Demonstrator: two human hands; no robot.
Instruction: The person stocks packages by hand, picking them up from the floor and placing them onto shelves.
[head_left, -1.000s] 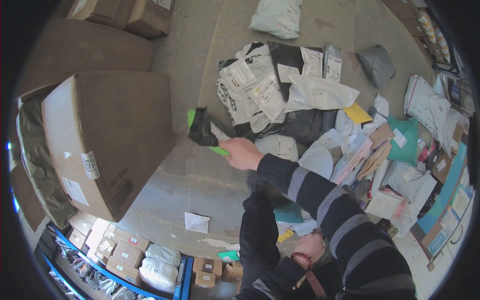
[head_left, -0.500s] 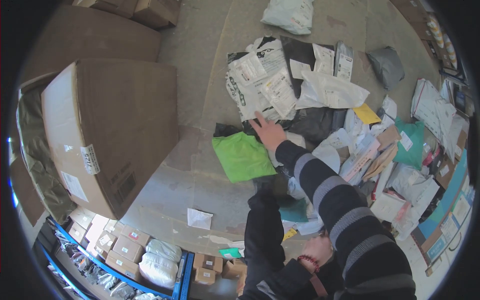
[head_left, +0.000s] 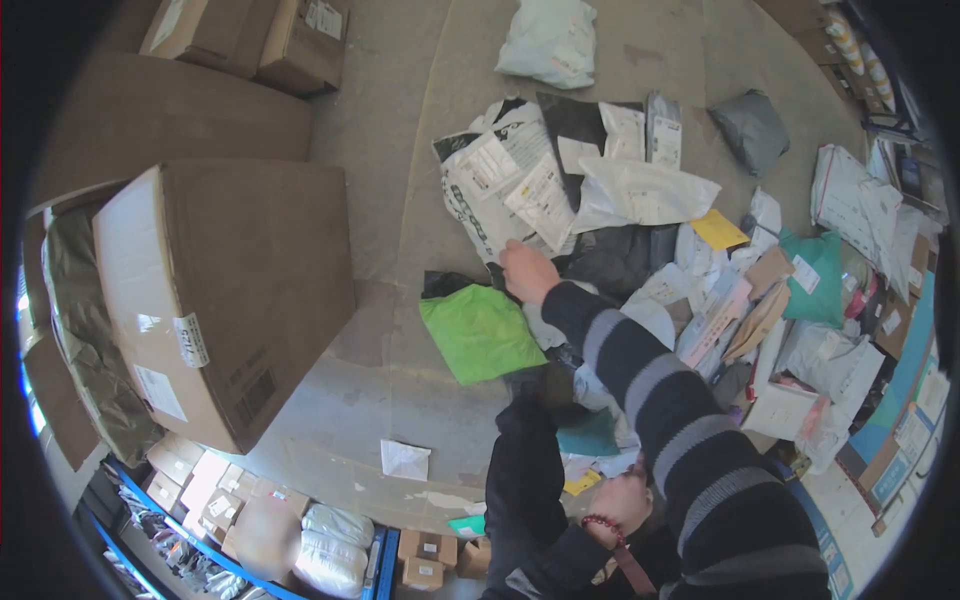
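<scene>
Green mailer (head_left: pixel 480 332) lies flat on the concrete floor (head_left: pixel 400 230), just at 7 o'clock of our right hand (head_left: pixel 527 271). A second ago we held it up, folded with a black bag; half a second ago it had already landed, and it has hardly shifted since. Right hand then lay open with fingers spread over the pile; now the fingers are curled down onto the edge of a white printed mailer (head_left: pixel 500 185), though we cannot tell whether they pinch it. Black bag (head_left: pixel 447 283) pokes out at 11 o'clock of the green one, touching it.

Left hand (head_left: pixel 612 500), red bead bracelet at the wrist, stays low near our body, fingers loosely curled; what it holds we cannot tell.

Parcel pile (head_left: pixel 700 280) spreads from 12 to 4 o'clock of the right hand. Large cardboard box (head_left: pixel 230 290) stands at 9 o'clock, well apart. Loose white paper (head_left: pixel 405 460) lies at 6 o'clock of the green mailer.
</scene>
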